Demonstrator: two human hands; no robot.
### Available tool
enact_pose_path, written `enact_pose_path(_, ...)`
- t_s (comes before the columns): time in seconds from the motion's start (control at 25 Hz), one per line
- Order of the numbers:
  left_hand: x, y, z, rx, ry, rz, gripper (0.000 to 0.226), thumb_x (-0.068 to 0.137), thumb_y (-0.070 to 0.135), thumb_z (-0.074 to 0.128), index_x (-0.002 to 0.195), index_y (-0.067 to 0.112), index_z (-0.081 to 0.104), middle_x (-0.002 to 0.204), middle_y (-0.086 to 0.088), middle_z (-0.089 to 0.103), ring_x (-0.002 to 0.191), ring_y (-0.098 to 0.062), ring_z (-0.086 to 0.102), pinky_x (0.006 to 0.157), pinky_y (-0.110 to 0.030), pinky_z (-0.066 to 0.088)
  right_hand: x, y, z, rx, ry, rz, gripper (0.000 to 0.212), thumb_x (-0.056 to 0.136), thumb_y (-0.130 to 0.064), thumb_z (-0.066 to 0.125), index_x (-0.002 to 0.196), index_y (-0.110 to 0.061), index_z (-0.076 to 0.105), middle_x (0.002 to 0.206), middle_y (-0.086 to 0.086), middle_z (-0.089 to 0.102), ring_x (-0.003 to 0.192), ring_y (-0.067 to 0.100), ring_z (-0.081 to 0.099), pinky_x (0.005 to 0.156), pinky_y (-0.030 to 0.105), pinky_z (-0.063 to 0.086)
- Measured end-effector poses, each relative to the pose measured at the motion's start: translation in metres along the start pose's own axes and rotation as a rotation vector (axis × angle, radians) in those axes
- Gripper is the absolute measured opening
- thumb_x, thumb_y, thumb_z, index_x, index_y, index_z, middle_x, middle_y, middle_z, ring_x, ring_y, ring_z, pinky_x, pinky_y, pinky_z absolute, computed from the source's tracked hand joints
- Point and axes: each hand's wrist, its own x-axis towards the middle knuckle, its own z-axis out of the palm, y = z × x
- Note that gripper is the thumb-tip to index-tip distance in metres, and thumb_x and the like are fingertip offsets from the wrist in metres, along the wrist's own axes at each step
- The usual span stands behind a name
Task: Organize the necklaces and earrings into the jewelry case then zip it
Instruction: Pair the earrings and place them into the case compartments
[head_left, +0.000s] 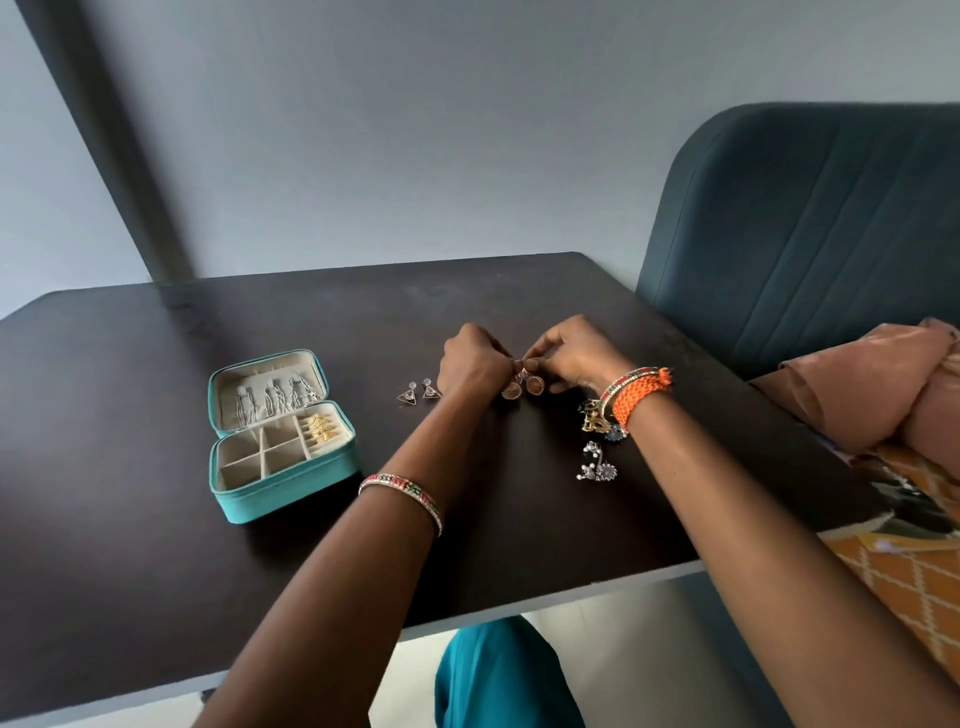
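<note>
A pair of round gold earrings (522, 387) is pinched between the fingers of the left hand (470, 358) and right hand (574, 353), just above the counter (156, 545); the teal jewelry case (280, 434) is left open well off to the left, necklaces (275, 397) hung in the lid

Both hands (524, 358) pinch round gold earrings (522, 387) beside open case (280, 483)

Soft, even daylight, moderately bright, no hard glare. Faint sheen on far part of dark tabletop (322, 312). Diffuse shadows under forearms. Strong wide-angle bending at edges, wall lines tilted. Slight softness overall; small jewelry detail smeared.
</note>
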Motion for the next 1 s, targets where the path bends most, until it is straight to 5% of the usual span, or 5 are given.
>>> enact_pose_path(0.24, 0.010, 0.001, 0.008, -0.015, 0.030, 0.012, 0.012, 0.075, 0.018, 0.073, 0.085, 0.012, 0.071, 0.098, -0.016, 0.069, 0.092, -0.032, 0.067, 0.081, -0.039, 0.057, 0.011, 0.001, -0.006, 0.017, -0.052, 0.005, 0.022, 0.079, 0.001, 0.072, 0.067, -0.017, 0.069, 0.080, 0.011, 0.071, 0.076, 0.022, 0.070, 0.068, 0.032, 0.059)
enact_pose_path(0.68, 0.011, 0.000, -0.001, -0.077, 0.077, 0.068, 0.006, 0.082, 0.016, 0.069, 0.079, 0.011, 0.067, 0.086, -0.017, 0.069, 0.080, -0.033, 0.069, 0.076, -0.043, 0.058, -0.010, -0.007, -0.030, 0.042, 0.057, -0.063, 0.031, 0.088, 0.010, 0.051, 0.075, -0.013, 0.066, 0.079, 0.010, 0.067, 0.071, 0.014, 0.066, 0.062, 0.023, 0.058)
enact_pose_path(1.0, -0.074, 0.011, -0.028, -0.338, -0.147, 0.231, 0.011, 0.093, 0.020, 0.059, 0.087, 0.013, 0.065, 0.079, -0.002, 0.070, 0.066, -0.013, 0.063, 0.050, -0.024, 0.049, -0.092, -0.003, -0.061, 0.059, 0.184, -0.241, 0.026, 0.091, 0.006, 0.050, 0.086, -0.012, 0.069, 0.078, 0.002, 0.067, 0.070, 0.011, 0.064, 0.065, 0.024, 0.057)
